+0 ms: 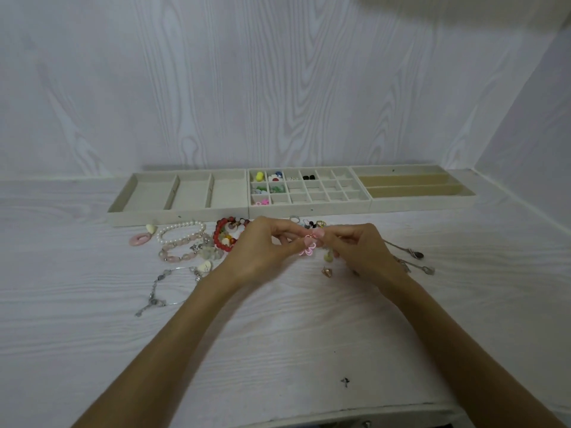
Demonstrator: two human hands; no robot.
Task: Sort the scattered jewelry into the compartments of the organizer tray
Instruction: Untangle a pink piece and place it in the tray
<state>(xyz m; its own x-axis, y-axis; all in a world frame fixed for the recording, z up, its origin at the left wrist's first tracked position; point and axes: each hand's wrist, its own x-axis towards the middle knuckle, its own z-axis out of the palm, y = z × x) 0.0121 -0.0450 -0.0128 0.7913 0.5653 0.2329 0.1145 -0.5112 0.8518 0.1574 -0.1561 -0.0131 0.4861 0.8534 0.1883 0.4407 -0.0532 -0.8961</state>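
Fingers (309, 241) of both hands pinching pink flower earring (307, 250) before organizer tray (310, 206); no legible writing.

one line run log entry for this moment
phase: sorting | left hand + right hand: pinching pink flower piece above table | middle tray: partly filled | bracelets: unsorted

A white wood-grain bench (278, 329) fills the lower half of the frame. Behind it a wall (247, 88) of the same pale wood grain covers the upper half, meeting a side wall (531, 128) at the right edge. A small dark mark (345, 381) sits on the bench, lower right of centre.
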